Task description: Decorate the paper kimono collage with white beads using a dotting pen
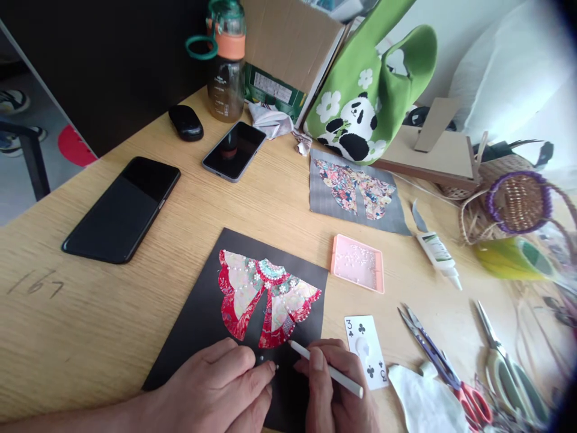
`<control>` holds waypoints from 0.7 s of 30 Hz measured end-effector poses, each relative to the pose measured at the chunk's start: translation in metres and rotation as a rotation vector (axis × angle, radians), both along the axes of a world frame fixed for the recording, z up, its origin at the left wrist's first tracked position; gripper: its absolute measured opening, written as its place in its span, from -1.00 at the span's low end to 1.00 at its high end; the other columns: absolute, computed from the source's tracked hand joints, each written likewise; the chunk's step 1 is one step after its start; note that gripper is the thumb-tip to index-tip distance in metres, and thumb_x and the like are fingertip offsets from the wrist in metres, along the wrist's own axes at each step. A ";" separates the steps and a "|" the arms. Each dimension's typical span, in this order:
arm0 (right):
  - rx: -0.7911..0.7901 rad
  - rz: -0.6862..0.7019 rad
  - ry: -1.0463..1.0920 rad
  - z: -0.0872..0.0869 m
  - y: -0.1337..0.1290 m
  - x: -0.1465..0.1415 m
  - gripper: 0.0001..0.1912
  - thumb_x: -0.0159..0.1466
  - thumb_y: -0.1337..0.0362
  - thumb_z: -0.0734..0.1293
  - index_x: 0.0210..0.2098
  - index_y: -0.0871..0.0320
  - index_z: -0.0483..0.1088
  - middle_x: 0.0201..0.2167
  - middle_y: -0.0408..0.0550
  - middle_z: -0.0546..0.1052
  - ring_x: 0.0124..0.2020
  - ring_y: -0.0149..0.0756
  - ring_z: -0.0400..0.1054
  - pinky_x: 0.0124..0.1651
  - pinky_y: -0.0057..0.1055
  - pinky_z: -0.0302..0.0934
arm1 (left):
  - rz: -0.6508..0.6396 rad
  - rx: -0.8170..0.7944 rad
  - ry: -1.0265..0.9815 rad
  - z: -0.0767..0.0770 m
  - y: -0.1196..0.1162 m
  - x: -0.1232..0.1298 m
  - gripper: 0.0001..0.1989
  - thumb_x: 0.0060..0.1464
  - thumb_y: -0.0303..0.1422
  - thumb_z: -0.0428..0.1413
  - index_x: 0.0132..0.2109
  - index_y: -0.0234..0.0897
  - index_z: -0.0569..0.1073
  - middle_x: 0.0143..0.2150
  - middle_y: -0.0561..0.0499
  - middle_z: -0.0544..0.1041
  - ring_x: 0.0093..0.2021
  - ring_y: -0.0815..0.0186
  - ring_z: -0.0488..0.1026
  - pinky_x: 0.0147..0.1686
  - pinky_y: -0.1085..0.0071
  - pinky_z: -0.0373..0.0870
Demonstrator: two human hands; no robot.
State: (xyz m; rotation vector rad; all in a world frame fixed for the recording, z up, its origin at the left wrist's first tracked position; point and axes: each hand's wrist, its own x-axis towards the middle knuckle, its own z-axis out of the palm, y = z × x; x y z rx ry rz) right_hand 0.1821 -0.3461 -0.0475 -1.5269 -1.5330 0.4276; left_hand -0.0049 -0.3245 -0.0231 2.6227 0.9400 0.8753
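Note:
My right hand grips a slim white pen-like stick. Its pale tip touches or nearly touches the lower right edge of a red and cream fabric collar shape trimmed with white beads. That piece lies on a sheet of black card. On the card's near part my left hand rests, fingers bent and lying against the surface, with nothing visible in them. A few loose white beads sit by its fingertips. Right of the card is a pink tray of small beads, and below it a three-of-clubs card bearing a white blob.
Scissors with red handles, green-handled scissors, a white cloth and a glue bottle lie right. Two phones, a mouse, a drink bottle and a green panda bag stand farther back.

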 end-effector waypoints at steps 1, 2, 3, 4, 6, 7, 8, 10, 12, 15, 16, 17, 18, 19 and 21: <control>0.013 -0.003 0.021 0.001 0.000 -0.001 -0.81 0.37 0.44 0.22 -0.36 0.11 0.30 -0.53 -0.24 0.42 -0.58 -0.54 0.35 -0.54 -0.59 0.20 | -0.015 -0.001 -0.001 0.002 0.001 -0.001 -0.66 0.32 -0.59 -0.09 -0.21 -0.29 0.57 -0.17 -0.01 0.65 -0.33 0.26 0.44 -0.25 0.26 0.45; 0.017 -0.011 0.045 0.003 0.001 -0.002 -0.82 0.37 0.45 0.22 -0.35 0.11 0.31 -0.52 -0.23 0.43 -0.57 -0.53 0.36 -0.53 -0.58 0.20 | -0.032 -0.004 0.001 0.004 0.003 -0.002 -0.66 0.31 -0.60 -0.09 -0.21 -0.29 0.57 -0.17 -0.02 0.65 -0.32 0.26 0.45 -0.24 0.26 0.45; 0.028 -0.027 0.071 0.004 0.000 -0.002 -0.82 0.37 0.45 0.22 -0.35 0.12 0.32 -0.51 -0.22 0.44 -0.55 -0.52 0.37 -0.52 -0.56 0.20 | -0.050 -0.008 0.005 0.006 0.005 -0.003 -0.66 0.30 -0.60 -0.09 -0.21 -0.29 0.57 -0.16 -0.03 0.65 -0.31 0.26 0.46 -0.23 0.27 0.46; 0.047 -0.048 0.102 0.006 -0.001 -0.003 -0.82 0.37 0.46 0.23 -0.35 0.13 0.33 -0.51 -0.21 0.45 -0.53 -0.51 0.38 -0.50 -0.54 0.21 | -0.068 -0.018 0.013 0.008 0.006 -0.004 -0.66 0.30 -0.60 -0.10 -0.20 -0.30 0.57 -0.16 -0.04 0.65 -0.30 0.26 0.46 -0.21 0.27 0.47; 0.105 -0.082 0.171 0.007 -0.003 -0.003 -0.81 0.38 0.46 0.22 -0.35 0.14 0.34 -0.52 -0.20 0.45 -0.53 -0.49 0.38 -0.48 -0.51 0.21 | -0.088 -0.032 0.016 0.013 0.010 -0.008 -0.65 0.29 -0.59 -0.11 -0.17 -0.32 0.57 -0.14 -0.05 0.65 -0.26 0.25 0.48 -0.16 0.28 0.48; 0.136 -0.091 0.203 0.007 -0.004 -0.002 -0.81 0.38 0.46 0.22 -0.35 0.14 0.34 -0.53 -0.21 0.45 -0.53 -0.49 0.38 -0.47 -0.49 0.22 | -0.093 -0.036 0.013 0.015 0.011 -0.009 -0.65 0.29 -0.59 -0.11 -0.14 -0.34 0.57 -0.13 -0.05 0.65 -0.23 0.24 0.48 -0.13 0.28 0.49; 0.153 -0.096 0.230 0.007 -0.006 -0.001 -0.81 0.38 0.46 0.22 -0.35 0.14 0.34 -0.54 -0.21 0.45 -0.53 -0.49 0.38 -0.46 -0.48 0.22 | -0.095 -0.035 0.006 0.016 0.012 -0.011 -0.66 0.28 -0.60 -0.10 -0.12 -0.36 0.57 -0.12 -0.04 0.65 -0.20 0.24 0.49 -0.10 0.30 0.49; 0.162 -0.081 0.260 0.007 -0.007 0.002 -0.81 0.39 0.45 0.21 -0.34 0.14 0.35 -0.53 -0.20 0.45 -0.53 -0.48 0.38 -0.44 -0.45 0.23 | -0.081 -0.029 -0.027 0.016 0.013 -0.014 -0.69 0.24 -0.62 -0.06 -0.09 -0.39 0.56 -0.10 -0.05 0.65 -0.13 0.24 0.48 -0.04 0.31 0.49; 0.165 -0.075 0.274 0.008 -0.008 0.007 -0.80 0.40 0.45 0.21 -0.34 0.14 0.33 -0.53 -0.21 0.45 -0.53 -0.48 0.38 -0.43 -0.44 0.24 | -0.048 -0.027 -0.098 0.014 0.013 -0.016 -0.69 0.18 -0.67 -0.04 -0.11 -0.39 0.55 -0.11 -0.06 0.64 -0.11 0.25 0.47 -0.04 0.30 0.49; 0.195 -0.092 0.284 0.013 -0.007 0.012 -0.79 0.41 0.43 0.21 -0.36 0.12 0.31 -0.58 -0.24 0.43 -0.56 -0.47 0.37 -0.45 -0.43 0.25 | -0.009 -0.019 -0.255 0.010 0.016 -0.015 -0.67 0.12 -0.72 -0.05 -0.13 -0.37 0.52 -0.15 -0.07 0.63 -0.17 0.28 0.45 -0.14 0.30 0.50; 0.201 -0.110 0.288 0.015 -0.006 0.013 -0.80 0.42 0.42 0.21 -0.36 0.12 0.30 -0.59 -0.25 0.42 -0.58 -0.47 0.37 -0.46 -0.43 0.25 | -0.002 -0.027 -0.291 0.008 0.017 -0.014 -0.66 0.13 -0.73 -0.06 -0.13 -0.36 0.51 -0.16 -0.06 0.62 -0.19 0.29 0.45 -0.16 0.29 0.50; 0.205 -0.131 0.290 0.017 -0.006 0.014 -0.80 0.42 0.41 0.21 -0.35 0.12 0.30 -0.60 -0.26 0.42 -0.59 -0.47 0.37 -0.46 -0.43 0.25 | 0.003 -0.037 -0.314 0.007 0.018 -0.013 -0.66 0.14 -0.73 -0.06 -0.11 -0.34 0.51 -0.16 -0.05 0.62 -0.20 0.30 0.44 -0.18 0.29 0.50; 0.210 -0.151 0.293 0.019 -0.006 0.015 -0.81 0.42 0.40 0.22 -0.35 0.12 0.31 -0.60 -0.26 0.41 -0.60 -0.48 0.37 -0.46 -0.44 0.26 | 0.005 -0.049 -0.325 0.007 0.019 -0.012 -0.65 0.15 -0.72 -0.06 -0.11 -0.32 0.51 -0.16 -0.04 0.62 -0.21 0.30 0.43 -0.18 0.29 0.50; 0.216 -0.172 0.298 0.020 -0.006 0.016 -0.81 0.42 0.39 0.23 -0.35 0.12 0.31 -0.60 -0.26 0.41 -0.61 -0.48 0.36 -0.47 -0.44 0.26 | 0.003 -0.056 -0.331 0.006 0.019 -0.012 -0.65 0.16 -0.72 -0.06 -0.10 -0.31 0.51 -0.17 -0.03 0.62 -0.21 0.30 0.42 -0.19 0.29 0.50; 0.233 -0.209 0.300 0.021 -0.007 0.017 -0.82 0.42 0.37 0.24 -0.34 0.12 0.32 -0.60 -0.26 0.41 -0.62 -0.48 0.36 -0.47 -0.45 0.27 | -0.009 -0.056 -0.340 0.005 0.020 -0.010 -0.64 0.16 -0.72 -0.06 -0.11 -0.29 0.51 -0.18 -0.02 0.62 -0.21 0.30 0.42 -0.20 0.30 0.51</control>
